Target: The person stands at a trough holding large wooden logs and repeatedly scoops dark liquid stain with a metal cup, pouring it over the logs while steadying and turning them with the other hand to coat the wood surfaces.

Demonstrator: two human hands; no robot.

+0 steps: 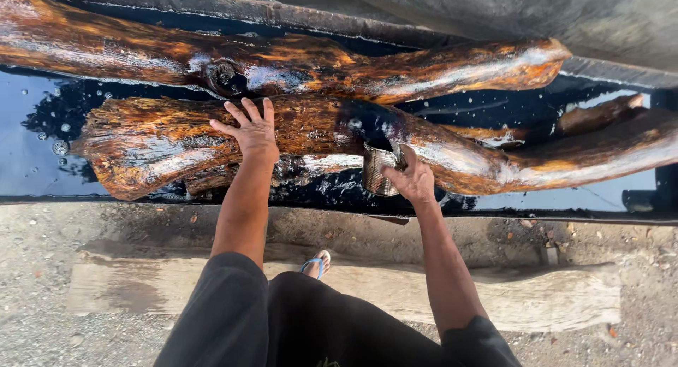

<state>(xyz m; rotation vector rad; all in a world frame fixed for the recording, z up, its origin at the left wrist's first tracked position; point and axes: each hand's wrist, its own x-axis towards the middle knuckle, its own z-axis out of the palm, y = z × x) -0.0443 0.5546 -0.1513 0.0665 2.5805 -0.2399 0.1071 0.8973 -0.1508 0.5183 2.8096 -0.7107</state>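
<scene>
Fingers of left hand (252, 132) spread flat on wet log (162, 142), gripping nothing. Right hand (412, 179) clenched on rim of ribbed metal can (378, 170), can at 9 o'clock of hand, touching log. Second log (296, 63) at 12 o'clock. Dark liquid in trough (42, 127) beneath both.

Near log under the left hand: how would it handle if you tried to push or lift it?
The near log looks thick and long, so probably heavy and stiff. Its surface gleams wet from the dark liquid in the trough, so likely slippery under the left hand. Its knobbly, irregular shape suggests it would rock rather than roll cleanly.
</scene>
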